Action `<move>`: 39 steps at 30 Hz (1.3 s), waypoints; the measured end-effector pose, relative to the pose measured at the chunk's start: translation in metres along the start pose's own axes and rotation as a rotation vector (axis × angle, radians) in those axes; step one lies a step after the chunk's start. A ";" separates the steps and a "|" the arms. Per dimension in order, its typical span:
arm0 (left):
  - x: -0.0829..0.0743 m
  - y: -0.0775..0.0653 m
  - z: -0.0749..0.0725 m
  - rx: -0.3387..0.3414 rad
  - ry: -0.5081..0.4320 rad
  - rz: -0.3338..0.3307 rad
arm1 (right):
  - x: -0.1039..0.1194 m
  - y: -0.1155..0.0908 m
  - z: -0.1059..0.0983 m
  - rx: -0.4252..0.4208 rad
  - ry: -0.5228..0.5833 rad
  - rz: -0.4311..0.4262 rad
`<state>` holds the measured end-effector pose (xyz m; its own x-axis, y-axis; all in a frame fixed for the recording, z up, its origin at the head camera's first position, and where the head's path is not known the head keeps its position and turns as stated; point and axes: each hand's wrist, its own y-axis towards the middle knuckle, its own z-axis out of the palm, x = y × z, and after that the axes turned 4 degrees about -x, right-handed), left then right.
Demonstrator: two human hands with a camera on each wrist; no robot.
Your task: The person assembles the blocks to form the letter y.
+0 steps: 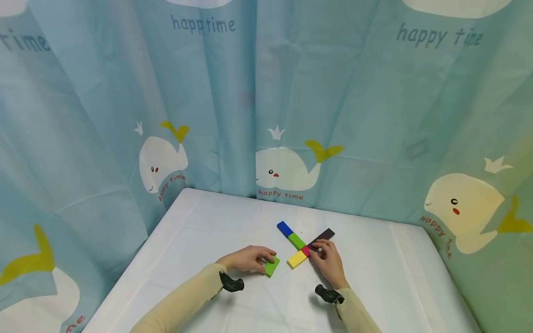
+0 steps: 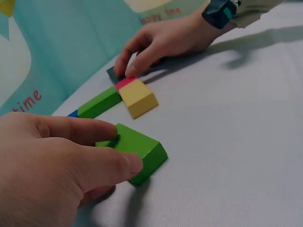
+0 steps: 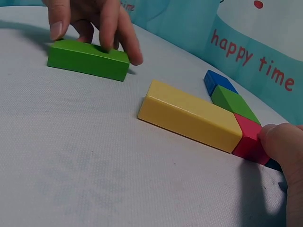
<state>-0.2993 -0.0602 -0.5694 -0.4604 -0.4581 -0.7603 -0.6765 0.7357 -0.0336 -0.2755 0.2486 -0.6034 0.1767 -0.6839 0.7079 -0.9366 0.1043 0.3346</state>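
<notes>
My left hand [image 1: 248,259] grips a green block [image 1: 272,267] lying on the white table, thumb on one side and fingers on the other. My right hand [image 1: 331,263] pinches a small red block [image 3: 249,137] with thumb and fingers; its far side is hidden in the right wrist view. Against the red block lies a yellow block [image 1: 296,259]. On the opposite side a dark block [image 1: 327,234] is partly covered by the right fingers. A second green block [image 1: 297,241] runs from the red one towards the back left, with a blue block [image 1: 285,229] at its far end.
The white table [image 1: 216,222] has its back edge against a blue curtain [image 1: 291,92] printed with whales. Black wrist cameras [image 1: 330,294] sit on both wrists. A strip of tabletop separates the left hand's green block from the yellow block.
</notes>
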 end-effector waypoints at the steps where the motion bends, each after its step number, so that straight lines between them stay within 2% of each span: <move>1: 0.002 0.001 0.001 -0.006 -0.002 -0.003 | 0.000 0.000 0.000 0.000 0.004 -0.001; 8: 0.006 0.007 0.001 -0.013 -0.010 0.001 | 0.000 0.001 0.000 -0.009 0.007 -0.008; 18: -0.005 0.007 0.000 0.010 -0.048 -0.010 | -0.002 0.000 0.001 -0.002 -0.013 -0.001; 24: -0.011 0.007 -0.001 0.033 -0.045 0.026 | -0.003 0.000 0.001 0.000 -0.004 0.001; 33: -0.007 0.013 0.007 0.067 -0.057 0.051 | -0.004 -0.001 0.003 -0.007 0.003 -0.002; 39: -0.010 0.015 0.010 0.054 -0.031 0.055 | -0.004 -0.001 0.003 0.000 -0.001 0.000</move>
<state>-0.2994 -0.0396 -0.5686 -0.4773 -0.4009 -0.7819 -0.6183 0.7855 -0.0253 -0.2765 0.2492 -0.6082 0.1768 -0.6846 0.7071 -0.9365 0.1042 0.3350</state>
